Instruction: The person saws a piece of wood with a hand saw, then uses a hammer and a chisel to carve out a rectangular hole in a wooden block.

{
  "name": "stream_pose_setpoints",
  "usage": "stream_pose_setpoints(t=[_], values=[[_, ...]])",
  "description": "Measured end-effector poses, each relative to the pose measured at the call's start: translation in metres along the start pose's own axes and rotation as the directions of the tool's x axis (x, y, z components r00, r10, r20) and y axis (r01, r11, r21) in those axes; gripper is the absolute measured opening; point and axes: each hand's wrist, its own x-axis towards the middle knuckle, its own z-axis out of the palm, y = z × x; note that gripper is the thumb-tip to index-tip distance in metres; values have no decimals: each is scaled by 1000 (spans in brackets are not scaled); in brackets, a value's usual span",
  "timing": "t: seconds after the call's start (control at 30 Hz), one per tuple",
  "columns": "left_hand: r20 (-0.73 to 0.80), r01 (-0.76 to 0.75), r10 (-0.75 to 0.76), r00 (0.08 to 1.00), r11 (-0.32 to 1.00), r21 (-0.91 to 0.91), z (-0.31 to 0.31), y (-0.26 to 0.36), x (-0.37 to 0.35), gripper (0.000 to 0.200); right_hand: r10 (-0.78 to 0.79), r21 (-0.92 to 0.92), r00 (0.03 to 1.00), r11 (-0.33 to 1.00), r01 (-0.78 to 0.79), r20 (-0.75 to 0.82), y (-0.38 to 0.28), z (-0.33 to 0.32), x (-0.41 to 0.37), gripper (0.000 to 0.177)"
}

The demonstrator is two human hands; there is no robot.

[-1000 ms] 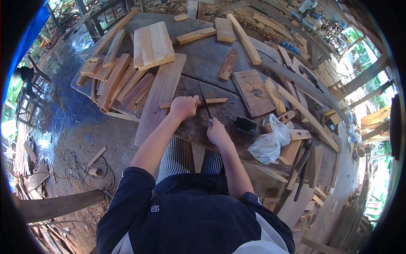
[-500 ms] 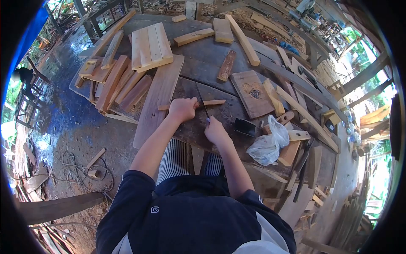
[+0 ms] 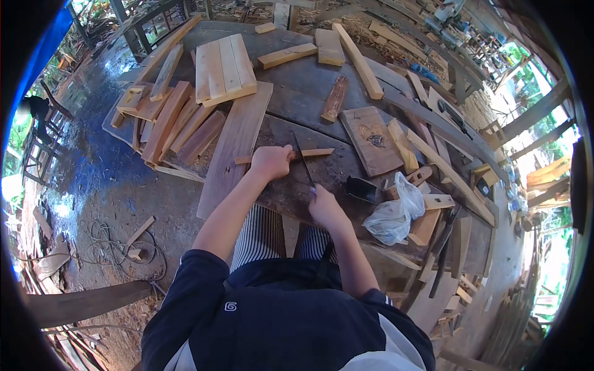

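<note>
My left hand [image 3: 272, 162] is closed round a narrow wooden strip [image 3: 318, 153], pressing it on the dark workbench [image 3: 281, 196]. The strip's left end lies over a wide plank [image 3: 238, 133]. My right hand [image 3: 327, 207] is closed on the purplish handle of what looks like a narrow saw [image 3: 304, 159]. Its thin dark blade points away from me and crosses the strip just right of my left fingers. Whether the blade has teeth is too small to see. A small black container [image 3: 361, 189] lies to the right of my right hand.
Stacked wood pieces [image 3: 179, 117] and a pale panel [image 3: 226, 68] lie at the left. Rightward are a board with a dark design [image 3: 375, 141], a plastic bag [image 3: 396, 213], a wooden hand plane [image 3: 438, 201] and long battens [image 3: 455, 176]. Cord [image 3: 117, 250] coils on the floor.
My right hand has drawn the saw back toward me and slightly right across the strip. My left hand keeps its hold; the whole view has shifted a little.
</note>
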Motion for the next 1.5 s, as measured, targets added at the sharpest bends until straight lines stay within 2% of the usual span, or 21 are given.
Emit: stream_pose_setpoints(t=[0.1,0.2,0.4,0.5,0.7,0.77,0.9,1.03,1.17,1.3,1.37,1.5], values=[[-12,3,-3,1000,1000,-3,0,1,-2,24,-54,-96,996,994,47,-76,-12,5,37,25],[7,13,-13,1000,1000,2,-1,1,-1,24,-61,-93,996,994,55,-64,-14,4,45,26],[-25,27,-27,999,999,-29,5,0,1,27,-108,-10,992,994,107,-71,18,4,-18,25],[-18,33,-33,999,999,-30,5,0,1,28,-39,49,999,998,40,-34,25,4,-32,25],[-9,54,-54,998,998,-31,3,2,1,29,-34,63,999,997,37,-34,7,3,22,25],[-1,67,-67,998,997,-33,1,4,0,28,-131,-60,988,990,126,-84,5,7,42,23],[10,81,-81,997,996,-41,0,4,1,27,-107,-67,990,993,102,-90,-7,3,22,23],[25,90,-89,996,994,-59,2,2,1,27,-88,-18,994,996,87,-71,20,6,-27,22],[5,42,-41,999,997,-70,4,-1,3,27,-82,-24,996,996,81,-48,15,1,-32,20],[6,43,-43,999,997,-70,3,1,2,28,-69,9,997,998,69,-46,2,3,17,20],[2,52,-52,999,996,-75,3,1,1,28,-236,-44,950,972,232,-203,6,10,40,22],[40,90,-87,995,993,-76,-4,5,2,31,-142,-23,983,990,140,-114,5,0,10,23]])
